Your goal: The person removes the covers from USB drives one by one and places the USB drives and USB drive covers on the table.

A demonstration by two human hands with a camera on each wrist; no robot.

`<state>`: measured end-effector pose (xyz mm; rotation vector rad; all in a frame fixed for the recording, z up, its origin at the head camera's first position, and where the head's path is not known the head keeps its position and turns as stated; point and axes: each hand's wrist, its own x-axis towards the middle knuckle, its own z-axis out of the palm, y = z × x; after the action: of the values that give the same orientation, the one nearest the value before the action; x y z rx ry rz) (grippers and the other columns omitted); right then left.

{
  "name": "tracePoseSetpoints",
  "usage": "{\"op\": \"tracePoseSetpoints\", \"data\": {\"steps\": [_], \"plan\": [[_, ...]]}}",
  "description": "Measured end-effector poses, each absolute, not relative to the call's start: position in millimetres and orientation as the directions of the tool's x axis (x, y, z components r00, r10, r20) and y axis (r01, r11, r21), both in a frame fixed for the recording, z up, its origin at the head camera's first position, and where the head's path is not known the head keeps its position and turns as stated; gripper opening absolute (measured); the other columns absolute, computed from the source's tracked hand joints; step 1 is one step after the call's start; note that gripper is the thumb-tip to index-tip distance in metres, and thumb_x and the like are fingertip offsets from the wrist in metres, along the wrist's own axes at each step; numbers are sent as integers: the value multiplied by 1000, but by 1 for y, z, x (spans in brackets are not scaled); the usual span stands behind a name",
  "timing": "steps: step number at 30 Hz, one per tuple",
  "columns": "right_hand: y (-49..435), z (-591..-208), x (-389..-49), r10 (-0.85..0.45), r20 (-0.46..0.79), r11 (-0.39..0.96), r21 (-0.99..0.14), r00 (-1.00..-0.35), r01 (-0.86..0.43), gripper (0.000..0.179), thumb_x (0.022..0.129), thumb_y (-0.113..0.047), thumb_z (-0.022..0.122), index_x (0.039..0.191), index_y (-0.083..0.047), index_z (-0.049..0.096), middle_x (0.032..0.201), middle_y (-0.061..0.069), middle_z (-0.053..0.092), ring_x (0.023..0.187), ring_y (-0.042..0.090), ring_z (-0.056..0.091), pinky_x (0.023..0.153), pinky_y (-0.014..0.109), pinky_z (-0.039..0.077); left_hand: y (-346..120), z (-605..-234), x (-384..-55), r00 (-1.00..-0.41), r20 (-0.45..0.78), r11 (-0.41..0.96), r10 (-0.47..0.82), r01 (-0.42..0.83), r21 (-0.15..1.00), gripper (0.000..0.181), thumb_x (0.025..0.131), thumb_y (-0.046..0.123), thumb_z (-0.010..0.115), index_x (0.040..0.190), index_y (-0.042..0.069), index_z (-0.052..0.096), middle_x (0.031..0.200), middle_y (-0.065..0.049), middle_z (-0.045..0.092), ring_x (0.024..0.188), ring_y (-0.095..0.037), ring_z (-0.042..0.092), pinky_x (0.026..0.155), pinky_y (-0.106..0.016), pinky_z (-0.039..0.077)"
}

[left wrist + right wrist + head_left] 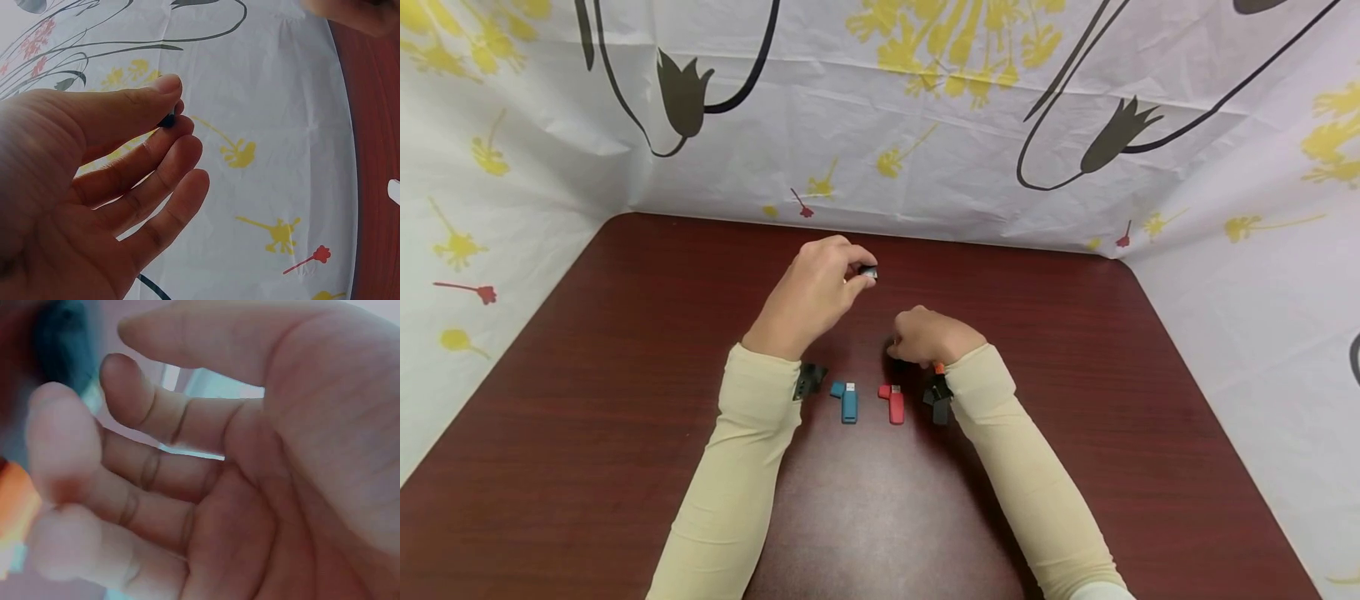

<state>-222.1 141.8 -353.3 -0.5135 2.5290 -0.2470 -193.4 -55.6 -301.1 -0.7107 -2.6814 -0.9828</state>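
Note:
My left hand [817,290] is raised over the far part of the table and pinches a small dark piece with a silvery part [868,272] between thumb and fingertips. Most of that piece is hidden by the fingers; in the left wrist view only a dark tip [167,120] shows. Low over the table, my right hand [934,335] has loosely bent fingers, with the thumb apart from them and nothing held. A blurred dark teal thing [62,347] lies beyond its fingertips, and an orange thing [15,503] is beside them, partly hidden in the head view.
Nearer me lie a blue USB stick [849,404] with its blue cap [837,389], and a red USB stick [897,407] with a red cap [883,391]. A dark grey stick [940,412] lies under the right wrist. Patterned white sheeting [895,108] surrounds the dark red table [587,375].

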Motion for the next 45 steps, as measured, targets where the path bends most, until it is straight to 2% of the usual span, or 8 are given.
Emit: {"op": "tracePoseSetpoints", "data": {"steps": [3,6,9,13,24,34,40,45], "plan": [[152,-343,-222,-433,-396,895,-294,-810,-335,20,108,-19,64,94,-5,70,72,4,61,59,15,55,63,30,49,-53,-302,-195,-870,319,669,376,493,556,22,100,9,78,121,4,80,115,-12,74,99,-25,71,88,-37,61],[164,-331,-220,-440,-298,883,-317,-847,-347,19,108,-20,64,112,-3,70,89,8,68,65,20,64,70,36,55,-50,-304,-196,-885,258,694,387,464,551,25,102,10,77,126,5,79,116,-12,73,98,-25,68,88,-37,60],[175,-318,-217,-422,-204,878,-334,-883,-342,21,108,-21,64,119,-3,68,103,12,72,80,25,70,81,43,59,-47,-307,-198,-901,164,727,401,422,542,27,104,11,74,130,6,77,120,-12,71,103,-26,66,91,-37,59],[188,-304,-214,-407,-107,875,-331,-907,-353,23,108,-20,64,120,-2,69,112,14,71,99,28,67,92,49,58,-41,-315,-201,-906,49,752,421,379,539,26,105,11,71,131,6,76,126,-12,72,111,-26,68,97,-39,60],[211,-279,-203,-351,-46,868,-390,-935,-307,31,108,-21,63,131,-1,65,128,18,68,117,34,65,104,54,53,-18,-342,-206,-862,-126,775,490,365,516,26,105,4,66,130,0,73,129,-16,73,113,-27,70,95,-38,62],[220,-269,-199,-349,-32,869,-384,-937,-311,29,108,-21,64,128,-1,67,127,18,70,118,35,68,103,55,54,-4,-368,-207,-863,-152,815,482,378,438,8,100,1,73,105,4,78,100,-12,74,82,-22,67,77,-34,58],[222,-269,-199,-363,-30,866,-381,-931,-325,27,108,-21,64,126,-1,69,124,17,71,116,34,69,102,54,54,1,-376,-208,-864,-166,829,476,378,412,8,98,3,79,105,4,77,102,-11,74,82,-22,65,79,-33,57],[223,-269,-199,-368,-38,862,-388,-929,-326,28,108,-21,64,126,-1,69,124,16,72,116,33,69,102,54,54,2,-380,-209,-869,-167,829,466,363,425,13,98,-4,74,107,4,78,105,-12,75,82,-21,65,77,-33,56]]}}
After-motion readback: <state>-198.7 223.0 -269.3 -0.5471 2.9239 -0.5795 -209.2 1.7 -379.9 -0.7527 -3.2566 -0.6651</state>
